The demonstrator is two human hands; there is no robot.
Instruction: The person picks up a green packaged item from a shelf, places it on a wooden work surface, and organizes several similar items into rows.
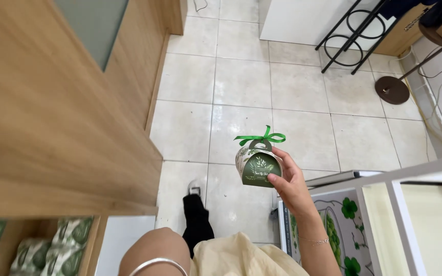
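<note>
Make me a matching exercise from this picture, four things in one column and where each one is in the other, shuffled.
Things:
1. gift box
2. ribbon bow
3. bracelet
4. round stand base

Places:
A. on the tiled floor, upper right
B. on the right wrist
C. held in the right hand
D. tied on the box's handle

Pairs: 1-C, 2-D, 3-B, 4-A

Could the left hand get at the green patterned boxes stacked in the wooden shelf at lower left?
Hard to say: only the left forearm shows, the hand is out of view. The boxes lie close beside it, nothing visible between.
</note>
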